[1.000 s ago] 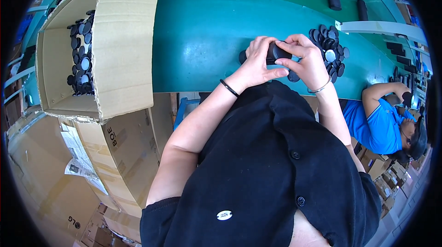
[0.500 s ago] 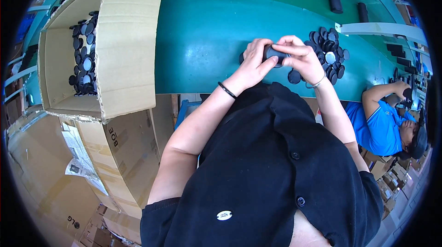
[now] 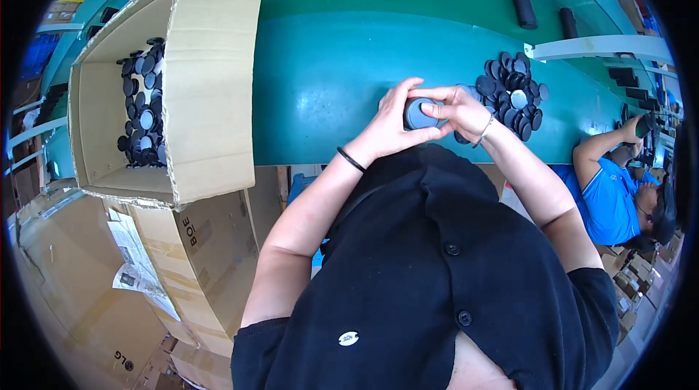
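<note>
Round dark grey cap (image 3: 420,113) held above near edge of green table (image 3: 328,84), flat face turned up toward camera. No long axis: disc-shaped. Cap sits between both hands, touching each. Left hand (image 3: 389,124) cups it from left, fingers curled over rim. Right hand (image 3: 460,110) pinches it from right, thumb on top. Hands together, clamped on cap. Heap of black caps (image 3: 513,92) just right of right hand, nearer that hand. Cardboard box (image 3: 160,84) holding more caps well apart, left.
</note>
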A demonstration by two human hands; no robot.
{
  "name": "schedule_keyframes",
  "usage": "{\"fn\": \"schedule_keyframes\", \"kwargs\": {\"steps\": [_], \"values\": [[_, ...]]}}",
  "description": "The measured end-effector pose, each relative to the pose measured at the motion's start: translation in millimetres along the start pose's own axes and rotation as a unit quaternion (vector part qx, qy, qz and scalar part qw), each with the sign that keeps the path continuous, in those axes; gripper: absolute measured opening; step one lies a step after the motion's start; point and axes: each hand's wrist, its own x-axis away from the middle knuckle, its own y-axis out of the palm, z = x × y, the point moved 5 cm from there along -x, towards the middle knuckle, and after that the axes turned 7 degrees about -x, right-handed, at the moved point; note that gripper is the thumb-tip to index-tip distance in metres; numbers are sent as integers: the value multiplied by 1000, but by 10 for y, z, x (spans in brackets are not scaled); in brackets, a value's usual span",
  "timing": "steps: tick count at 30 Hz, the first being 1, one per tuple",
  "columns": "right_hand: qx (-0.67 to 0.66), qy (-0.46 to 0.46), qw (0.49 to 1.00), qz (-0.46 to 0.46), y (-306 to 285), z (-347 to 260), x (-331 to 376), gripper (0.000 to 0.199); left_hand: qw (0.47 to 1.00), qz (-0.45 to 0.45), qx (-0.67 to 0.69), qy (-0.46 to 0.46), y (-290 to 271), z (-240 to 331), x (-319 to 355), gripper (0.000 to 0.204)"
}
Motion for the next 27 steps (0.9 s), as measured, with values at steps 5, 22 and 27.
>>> {"fn": "schedule_keyframes", "kwargs": {"steps": [5,22,27], "values": [[4,16,1000,14,57,158,56,35,998,13,53,8,108,-56,68,79],[546,-244,762,248,-1468,-1134,-723,50,820,482,-252,-179,-2792,-466,-1724,80],[593,-149,715,339,-2348,-1174,-971,53,782,446,-362,-243,-3386,-610,-2138,90]]}}
